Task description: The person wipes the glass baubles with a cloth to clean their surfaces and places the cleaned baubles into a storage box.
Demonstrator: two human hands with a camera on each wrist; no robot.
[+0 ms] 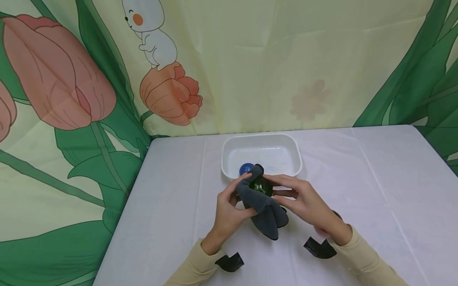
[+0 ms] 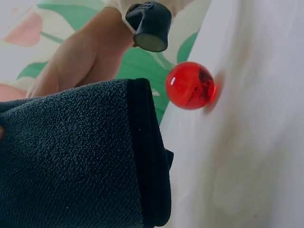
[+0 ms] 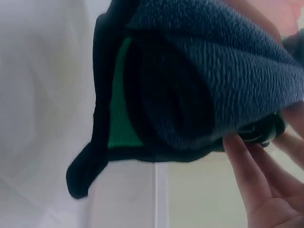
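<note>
Head view down over the table (image 1: 375,178); wrist views close on shared cloth (image 1: 262,204).

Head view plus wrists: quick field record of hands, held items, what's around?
left hand: grips the grey cloth from the left
right hand: fingers on a dark green ball wrapped in the cloth
cloth: held above the table, loose end hanging
white tub: behind the hands, holds a blue ball
red ball: on the table, seen only in the left wrist view
</note>
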